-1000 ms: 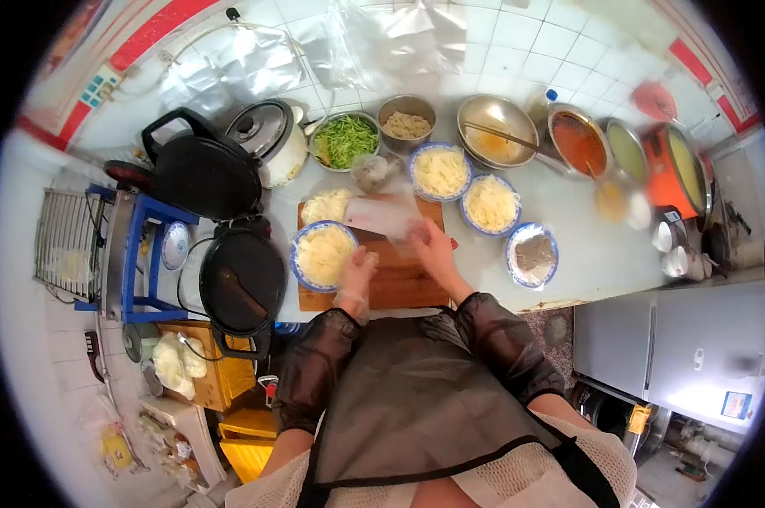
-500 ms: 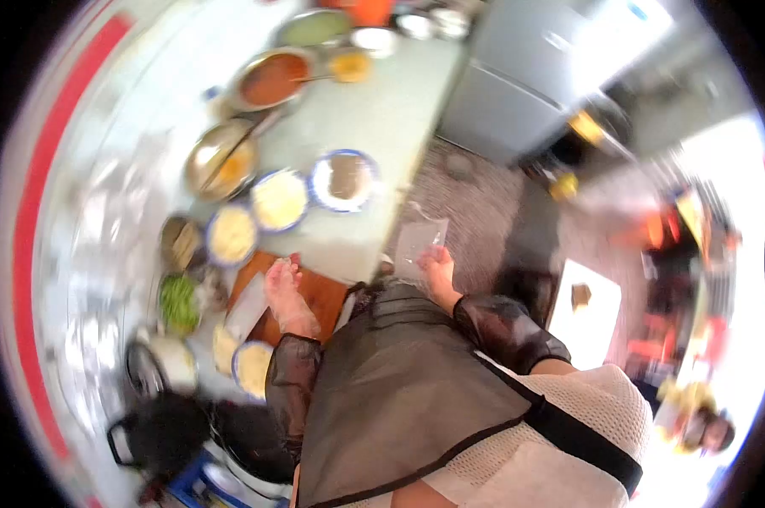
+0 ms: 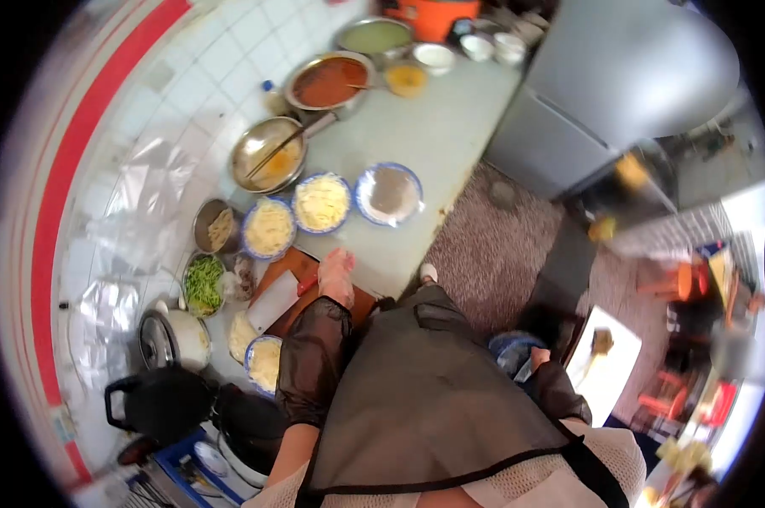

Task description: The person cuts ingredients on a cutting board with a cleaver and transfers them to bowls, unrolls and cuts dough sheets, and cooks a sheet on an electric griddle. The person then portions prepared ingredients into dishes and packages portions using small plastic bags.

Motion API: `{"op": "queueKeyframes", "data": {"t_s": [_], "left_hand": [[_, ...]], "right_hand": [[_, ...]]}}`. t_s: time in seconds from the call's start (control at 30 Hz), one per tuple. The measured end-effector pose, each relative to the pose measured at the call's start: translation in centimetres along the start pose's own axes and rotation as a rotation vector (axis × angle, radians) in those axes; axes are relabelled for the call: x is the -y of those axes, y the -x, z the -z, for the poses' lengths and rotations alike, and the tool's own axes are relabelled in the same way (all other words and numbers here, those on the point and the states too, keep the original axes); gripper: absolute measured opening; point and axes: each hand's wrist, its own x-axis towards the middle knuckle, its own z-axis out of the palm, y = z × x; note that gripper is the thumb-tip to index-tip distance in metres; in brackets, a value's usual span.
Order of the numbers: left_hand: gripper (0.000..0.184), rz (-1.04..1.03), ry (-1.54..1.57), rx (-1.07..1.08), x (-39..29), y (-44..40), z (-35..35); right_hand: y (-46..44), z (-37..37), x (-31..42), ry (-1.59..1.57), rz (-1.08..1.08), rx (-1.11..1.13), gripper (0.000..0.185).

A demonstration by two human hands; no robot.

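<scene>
My left hand [image 3: 337,275] is over the edge of the wooden cutting board [image 3: 364,303], its fingers curled together with nothing visible in them. Close beside it is the red handle of a cleaver [image 3: 274,303], whose broad blade lies across the board. Whether the hand touches the handle is unclear. My right hand [image 3: 540,357] is low on the right, at the rim of a bluish bin [image 3: 511,345] by the floor; its fingers are small and partly hidden. Dark sheer sleeves cover both forearms.
Plates of pale shredded food [image 3: 321,203] and a plate of grey-brown food [image 3: 392,195] stand on the counter. Behind are a steel bowl with chopsticks [image 3: 268,157], a pan of red sauce [image 3: 331,82] and chopped greens [image 3: 203,284]. A fridge [image 3: 560,110] stands at the upper right.
My right hand has moved right and down to the bin; the clear plastic piece it held no longer shows. The view has shifted. My left hand stays near the board.
</scene>
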Motion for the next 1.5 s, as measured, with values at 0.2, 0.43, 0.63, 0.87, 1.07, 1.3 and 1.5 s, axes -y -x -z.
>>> {"op": "queueKeyframes", "data": {"t_s": [0.2, 0.43, 0.63, 0.87, 1.07, 1.3, 1.5], "left_hand": [[0.039, -0.270, -0.871, 0.254, 3.1, -10.3, 3.7], [0.036, -0.020, -1.446, -0.191, -0.2, -8.2, -4.1], [0.036, -0.208, -0.901, -0.426, 6.4, -7.0, -5.4], [0.029, -0.078, -0.264, 0.005, 14.6, -10.5, -11.0], [0.036, 0.106, 0.418, -0.036, 8.9, -9.5, -18.9], [0.035, 0.116, -0.019, -0.232, 8.5, -8.4, -19.1], [0.032, 0.046, -0.375, -0.264, 7.4, -5.8, -24.0]], "right_hand": [[6.8, -4.8, 29.7, -0.714, 0.745, 0.415, 0.030], [18.5, -8.9, 47.6, -0.672, 0.410, 1.189, 0.037], [13.4, -5.6, 54.8, -0.499, 0.579, 1.172, 0.046], [9.9, -4.1, 58.9, -0.179, 0.774, 1.201, 0.056], [8.1, -3.4, 61.8, 0.274, 1.669, 0.491, 0.042], [13.9, -3.8, 71.7, 0.208, 1.123, 1.463, 0.037], [14.1, -2.0, 74.2, 0.411, 1.938, 1.120, 0.022]]}}
